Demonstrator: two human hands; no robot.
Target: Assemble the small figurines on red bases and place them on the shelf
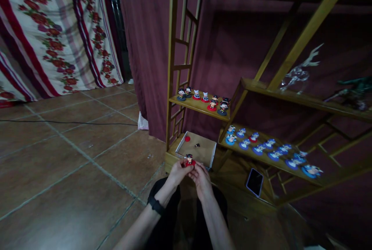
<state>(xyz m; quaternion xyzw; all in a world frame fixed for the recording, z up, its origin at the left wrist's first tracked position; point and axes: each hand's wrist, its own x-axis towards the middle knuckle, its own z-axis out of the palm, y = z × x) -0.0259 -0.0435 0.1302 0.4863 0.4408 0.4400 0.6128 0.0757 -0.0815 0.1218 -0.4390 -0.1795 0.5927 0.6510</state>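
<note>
Between my two hands is a small dark-haired figurine (189,157) on a round red base. My left hand (179,172), with a dark band on its wrist, pinches the figurine from the left. From the right, my right hand (200,175) grips the red base with its fingertips. Just beyond the hands lies a shallow cardboard box (205,152). Inside it are a loose red disc (187,138) and a small dark piece (197,145) too small to make out.
Several figurines on round bases stand on the upper shelf (200,106) and the lower right shelf (252,153). A phone (255,182) lies on the bottom board. A clear antlered ornament (299,73) stands higher right. A black cable (69,122) crosses the tiled floor.
</note>
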